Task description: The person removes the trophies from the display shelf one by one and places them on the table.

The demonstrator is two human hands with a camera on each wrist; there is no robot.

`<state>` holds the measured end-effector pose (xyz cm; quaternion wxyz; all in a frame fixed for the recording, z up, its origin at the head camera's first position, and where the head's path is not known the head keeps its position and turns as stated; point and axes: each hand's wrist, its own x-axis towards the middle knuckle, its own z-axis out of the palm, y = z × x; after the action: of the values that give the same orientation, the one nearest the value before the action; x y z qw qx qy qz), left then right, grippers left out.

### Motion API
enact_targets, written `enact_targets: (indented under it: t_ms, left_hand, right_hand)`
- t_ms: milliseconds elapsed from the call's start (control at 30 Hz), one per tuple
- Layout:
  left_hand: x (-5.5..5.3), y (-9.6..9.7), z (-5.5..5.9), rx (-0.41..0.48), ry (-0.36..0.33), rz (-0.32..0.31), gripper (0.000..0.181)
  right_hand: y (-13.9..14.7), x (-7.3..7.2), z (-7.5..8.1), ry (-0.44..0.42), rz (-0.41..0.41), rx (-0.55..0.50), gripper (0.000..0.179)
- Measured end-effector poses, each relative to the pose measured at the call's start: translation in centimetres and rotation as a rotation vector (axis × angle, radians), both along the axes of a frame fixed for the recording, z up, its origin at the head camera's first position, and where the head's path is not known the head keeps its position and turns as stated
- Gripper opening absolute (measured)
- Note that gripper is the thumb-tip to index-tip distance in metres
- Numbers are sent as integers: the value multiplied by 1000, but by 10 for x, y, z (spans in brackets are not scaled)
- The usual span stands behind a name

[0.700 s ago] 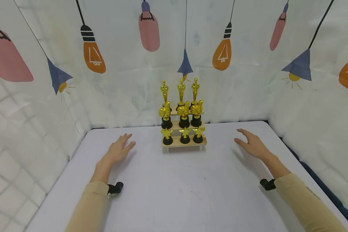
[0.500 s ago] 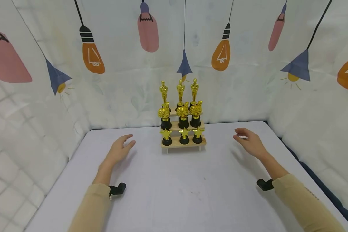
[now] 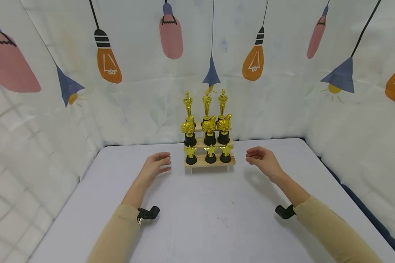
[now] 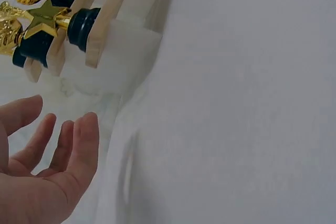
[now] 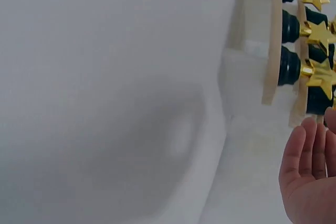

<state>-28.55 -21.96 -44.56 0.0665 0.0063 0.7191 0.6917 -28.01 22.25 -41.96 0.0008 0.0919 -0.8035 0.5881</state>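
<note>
A small tiered wooden stand [image 3: 214, 165] holds gold trophies on black bases at the back middle of the table. Star trophies [image 3: 211, 151] fill its lowest tier, thumbs-up trophies [image 3: 209, 126] the middle one, and figure trophies [image 3: 206, 104] the top. To the left of the stand, my left hand [image 3: 154, 168] is held with fingers loosely bent, holding nothing. On the other side, my right hand [image 3: 264, 163] faces it, thumb apart from the relaxed fingers, also holding nothing. The left wrist view has a star trophy [image 4: 44, 20] above the hand; the right wrist view shows another [image 5: 321, 74] near the fingertips.
A white cloth covers the table [image 3: 197, 219]. Behind it and at both sides hangs a pale curtain [image 3: 145, 106] printed with lamps and bulbs. A black wrist camera [image 3: 149, 213] is strapped at the left sleeve, and another camera [image 3: 285, 212] at the right.
Both hands have moved inward toward the stand, the left hand to the right and the right hand to the left. Their fingers have bent a little more. The trophies stay in place.
</note>
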Motion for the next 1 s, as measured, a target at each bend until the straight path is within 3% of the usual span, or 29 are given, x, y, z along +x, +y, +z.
enact_targets:
  t_ms: [400,633,1000]
  left_hand:
    - [-9,32,-5,85,-74,-60,52]
    - [-13,41,-10,103,-64,-45,51]
    - [-15,48,-11,106,-86,-38,48]
  right_hand:
    - [-36,-3,-5,-13,42,-76,35]
    - [-49,-5,-10,-22,19,-49,46]
    - [-60,-10,-12,-46,-14,-35,42]
